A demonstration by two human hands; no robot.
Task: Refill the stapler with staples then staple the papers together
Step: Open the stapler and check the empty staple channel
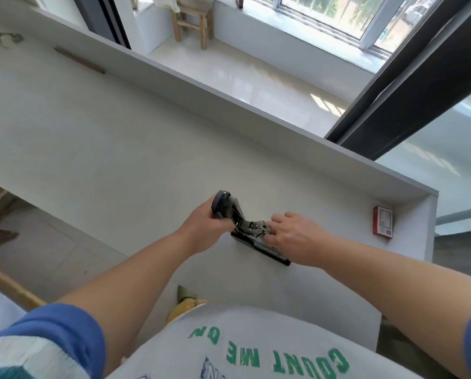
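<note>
Stapler lies on the white counter near its front edge, base running diagonally from centre toward lower right, lid swung open, pointing up-left. Your left hand grips the raised lid end, fingers wrapped shut around it. Your right hand is loosely spread, fingertips on the magazine. Red staple box stands right, label unreadable. Shirt reads "COUNT ME ON".

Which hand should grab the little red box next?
Probably the right hand. The small red and white box lies on the white table to that side, nearer it. The left hand is holding the black stapler's lid open, so it is busy.
</note>
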